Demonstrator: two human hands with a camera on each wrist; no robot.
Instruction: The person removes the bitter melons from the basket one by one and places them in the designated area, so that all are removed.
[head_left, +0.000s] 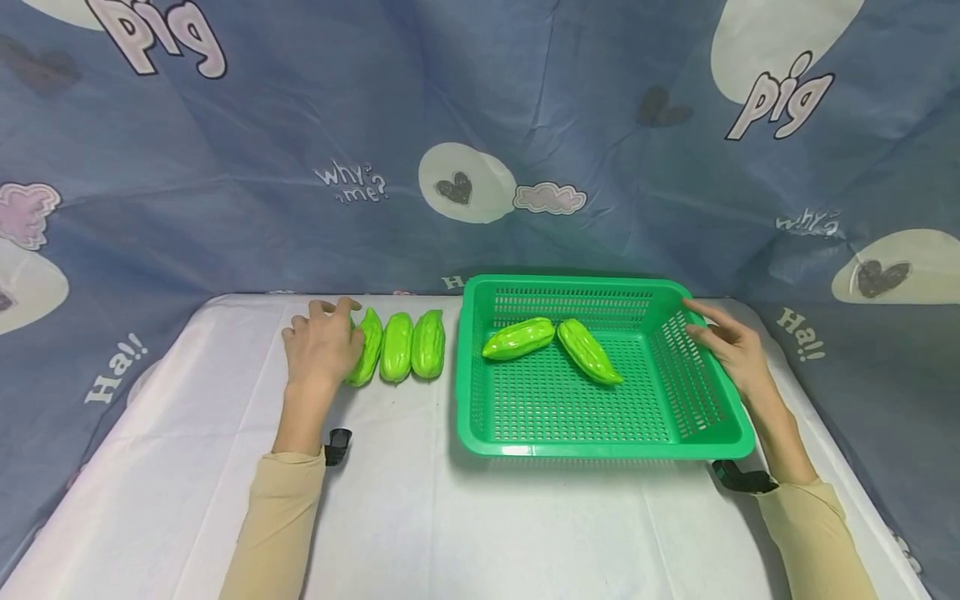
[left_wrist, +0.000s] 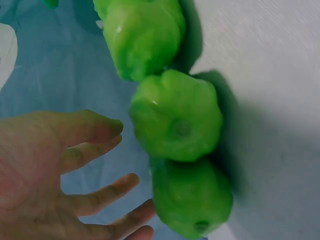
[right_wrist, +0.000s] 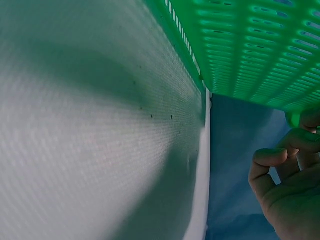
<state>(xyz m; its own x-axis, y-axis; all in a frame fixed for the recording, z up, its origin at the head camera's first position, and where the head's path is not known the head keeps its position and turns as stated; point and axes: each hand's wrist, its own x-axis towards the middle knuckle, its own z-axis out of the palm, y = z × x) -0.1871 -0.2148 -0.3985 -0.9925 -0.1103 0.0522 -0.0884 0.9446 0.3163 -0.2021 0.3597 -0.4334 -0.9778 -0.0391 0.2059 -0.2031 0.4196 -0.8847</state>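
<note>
Right hand (head_left: 723, 350) pinches the right rim of the basket (head_left: 607, 451); left hand (head_left: 321, 343), loosely spread, is by the gourds (head_left: 397, 348) at left, gripping nothing I can see. I judge a tug could jerk the basket and roll the two gourds (head_left: 519, 338) inside, toward its far left. A careless grab could scatter the row outside.

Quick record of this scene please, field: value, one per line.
basket: green plastic basket on white tablecloth
in basket: two green gourds
outside basket: at least three more gourds, side by side, left of it
left hand: left hand at the row's left end, contact unclear
right hand: right hand grips the basket's right rim
backdrop: blue printed cloth
</note>
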